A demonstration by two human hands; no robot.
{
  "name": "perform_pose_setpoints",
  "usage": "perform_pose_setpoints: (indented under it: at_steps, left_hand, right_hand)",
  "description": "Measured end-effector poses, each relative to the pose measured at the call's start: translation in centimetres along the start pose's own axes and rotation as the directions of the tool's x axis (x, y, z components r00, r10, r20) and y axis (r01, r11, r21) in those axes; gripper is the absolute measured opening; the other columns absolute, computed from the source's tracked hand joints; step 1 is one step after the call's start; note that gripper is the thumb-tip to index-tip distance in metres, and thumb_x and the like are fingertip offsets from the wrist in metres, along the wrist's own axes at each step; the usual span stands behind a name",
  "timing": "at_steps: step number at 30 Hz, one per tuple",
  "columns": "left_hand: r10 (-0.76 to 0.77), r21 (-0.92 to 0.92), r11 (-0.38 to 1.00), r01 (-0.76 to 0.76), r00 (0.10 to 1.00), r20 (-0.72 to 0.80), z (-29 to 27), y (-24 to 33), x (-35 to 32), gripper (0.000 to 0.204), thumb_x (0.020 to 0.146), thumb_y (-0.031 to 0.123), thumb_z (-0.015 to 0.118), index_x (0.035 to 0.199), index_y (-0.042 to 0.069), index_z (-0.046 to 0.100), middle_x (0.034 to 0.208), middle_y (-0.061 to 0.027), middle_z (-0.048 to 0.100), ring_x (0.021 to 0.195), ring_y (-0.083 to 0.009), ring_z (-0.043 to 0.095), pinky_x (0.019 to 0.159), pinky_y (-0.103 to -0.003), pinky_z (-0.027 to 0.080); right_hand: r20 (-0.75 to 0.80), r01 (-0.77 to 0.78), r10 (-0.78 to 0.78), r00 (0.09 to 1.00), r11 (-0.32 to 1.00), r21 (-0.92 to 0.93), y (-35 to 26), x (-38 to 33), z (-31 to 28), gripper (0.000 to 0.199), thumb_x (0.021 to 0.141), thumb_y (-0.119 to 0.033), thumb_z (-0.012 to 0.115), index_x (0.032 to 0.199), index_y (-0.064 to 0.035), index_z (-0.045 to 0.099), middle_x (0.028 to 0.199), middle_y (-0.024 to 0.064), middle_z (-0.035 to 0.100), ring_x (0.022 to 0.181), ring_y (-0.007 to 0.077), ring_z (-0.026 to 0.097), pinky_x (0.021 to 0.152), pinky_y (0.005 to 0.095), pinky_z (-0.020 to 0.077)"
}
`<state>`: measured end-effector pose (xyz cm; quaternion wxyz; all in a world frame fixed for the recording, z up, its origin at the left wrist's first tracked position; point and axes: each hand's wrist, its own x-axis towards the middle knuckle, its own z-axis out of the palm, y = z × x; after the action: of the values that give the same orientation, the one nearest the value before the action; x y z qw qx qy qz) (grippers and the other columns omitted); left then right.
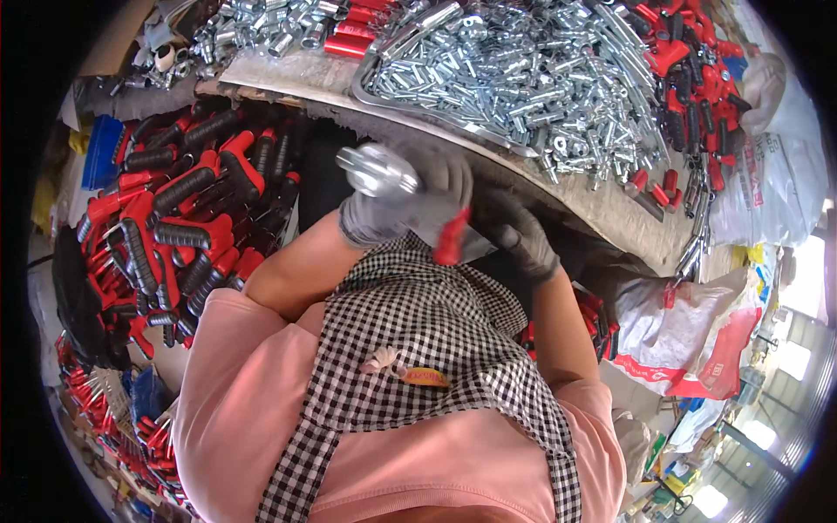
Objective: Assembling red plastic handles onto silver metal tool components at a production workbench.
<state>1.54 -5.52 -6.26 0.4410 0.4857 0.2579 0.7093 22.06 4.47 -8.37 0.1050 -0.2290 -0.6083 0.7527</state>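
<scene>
Both my hands wear grey gloves and meet in front of my chequered apron, below the bench edge. My left hand (390, 213) is closed around a shiny silver metal part (375, 172) with a rounded, tube-like shape, smeared by motion. A blurred red piece (451, 238) hangs between the hands, beside the left fingers; what it joins to is hidden. My right hand (529, 240) is just to the right of the red piece, its fingers partly curled and in shadow. Whether it grips anything cannot be made out.
Ahead, a bench (593, 213) bears a tray heaped with small silver metal parts (497, 78). Red tubes (350, 44) lie to its left. Many red-and-black handled tools (187, 196) are piled at my left, more (689, 78) at far right. A white-and-red sack (680, 336) stands on the right.
</scene>
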Motion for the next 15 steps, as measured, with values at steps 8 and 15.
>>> perform_pose_setpoints:
  at_steps: [8,15]
  left_hand:
    - [-0.582,-0.723,0.682,0.113,0.682,-0.443,-0.3,-10.0,-5.4,0.029,0.087,0.023,0.058,0.103,-0.002,0.058,0.099,-0.0158,0.062,0.095,-0.0308,0.060,0.091,-0.042,0.048]
    - [-0.954,-0.849,0.143,0.508,0.299,0.018,1.1,-23.0,-4.5,0.026,0.089,0.017,0.049,0.110,0.003,0.057,0.109,-0.0161,0.061,0.101,-0.0280,0.057,0.090,-0.040,0.047]
  right_hand:
    - [0.116,-0.231,0.232,0.966,0.569,0.789,2.7,-4.7,-3.4,0.064,0.077,-0.016,0.069,0.133,0.0020,0.041,0.095,0.0157,0.064,0.073,0.0237,0.065,0.070,0.0374,0.0560]
    - [-0.188,-0.296,0.616,0.765,0.595,0.747,18.0,-2.3,-6.8,0.043,0.073,-0.008,0.065,0.115,-0.0006,0.059,0.085,0.0105,0.063,0.067,0.0230,0.061,0.061,0.0361,0.0512]
